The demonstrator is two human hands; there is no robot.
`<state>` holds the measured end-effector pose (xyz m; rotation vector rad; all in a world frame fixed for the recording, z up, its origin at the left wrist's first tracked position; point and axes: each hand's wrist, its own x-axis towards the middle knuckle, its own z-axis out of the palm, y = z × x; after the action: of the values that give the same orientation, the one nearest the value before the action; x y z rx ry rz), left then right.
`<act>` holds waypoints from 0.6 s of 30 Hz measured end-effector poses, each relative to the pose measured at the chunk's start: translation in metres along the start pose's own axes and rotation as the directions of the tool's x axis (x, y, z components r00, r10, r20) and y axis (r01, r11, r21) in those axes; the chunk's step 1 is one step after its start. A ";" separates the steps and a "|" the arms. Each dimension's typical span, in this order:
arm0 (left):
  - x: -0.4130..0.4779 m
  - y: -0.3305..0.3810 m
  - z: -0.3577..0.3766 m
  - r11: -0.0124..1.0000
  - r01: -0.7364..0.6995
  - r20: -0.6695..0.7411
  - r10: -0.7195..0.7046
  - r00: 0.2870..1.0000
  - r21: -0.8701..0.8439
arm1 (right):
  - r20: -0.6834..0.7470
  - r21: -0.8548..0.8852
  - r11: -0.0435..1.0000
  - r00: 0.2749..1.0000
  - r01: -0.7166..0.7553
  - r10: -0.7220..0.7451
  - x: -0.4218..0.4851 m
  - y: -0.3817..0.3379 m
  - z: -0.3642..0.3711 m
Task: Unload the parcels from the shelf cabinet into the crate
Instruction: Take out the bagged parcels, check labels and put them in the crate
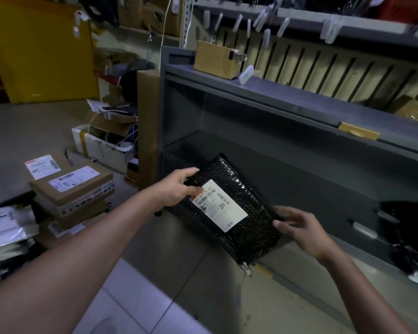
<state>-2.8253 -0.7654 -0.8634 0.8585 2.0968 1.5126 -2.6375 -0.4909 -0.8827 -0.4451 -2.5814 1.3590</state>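
A black bubble-wrap parcel (246, 220) with a white shipping label is held in the air in front of the grey shelf cabinet (287, 102). My left hand (179, 188) grips its upper left edge, thumb on the label. My right hand (299, 225) is at its right edge, fingers spread and touching the wrap. More black parcels (405, 227) lie on the cabinet's lower shelf at the right. The upper compartment looks empty. No crate is clearly visible.
Stacked cardboard parcels (73, 184) with labels sit on the floor at left, beside white plastic mailers (8, 227). A white box of clutter (102, 145) stands behind them. A small cardboard box (217, 59) rests on the cabinet top. A tall brown board (146, 126) leans against the cabinet's side.
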 end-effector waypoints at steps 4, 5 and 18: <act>-0.002 -0.002 -0.007 1.000 0.000 -0.031 0.000 1.000 -0.011 | 0.001 0.036 0.999 1.000 0.019 -0.019 0.003 0.001 0.015; -0.003 -0.002 -0.008 1.000 0.002 -0.042 -0.003 0.999 -0.025 | -0.034 0.063 0.998 0.999 0.018 -0.016 0.004 0.000 0.018; -0.010 0.006 0.001 0.932 0.186 -0.159 -0.244 0.957 -0.311 | -0.146 0.539 0.842 0.984 -0.010 0.105 0.011 -0.024 0.047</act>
<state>-2.8164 -0.7706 -0.8584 0.3699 1.9496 1.7846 -2.6659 -0.5363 -0.8892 -0.5116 -1.9408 1.8836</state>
